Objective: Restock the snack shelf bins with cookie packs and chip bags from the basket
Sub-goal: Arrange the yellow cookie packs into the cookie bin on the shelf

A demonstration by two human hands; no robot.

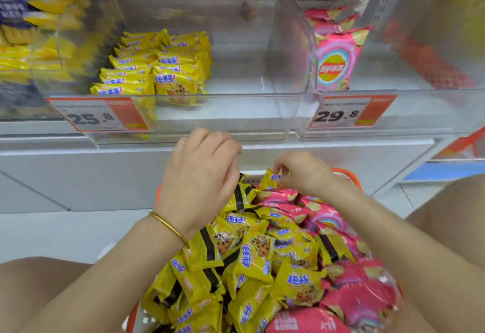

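An orange basket below me is heaped with yellow cookie packs and pink chip bags. My right hand pinches the top edge of one yellow cookie pack at the basket's far end. My left hand hovers just above the pile with loosely curled fingers, and nothing shows in its grip. On the shelf, the left clear bin holds rows of yellow cookie packs on its left side. The right clear bin holds upright pink chip bags.
Price tags reading 25.8 and 29.8 hang on the bin fronts. A bin of yellow and purple packs stands at the far left. The white shelf ledge runs between basket and bins. Red packs lie in a bin at the far right.
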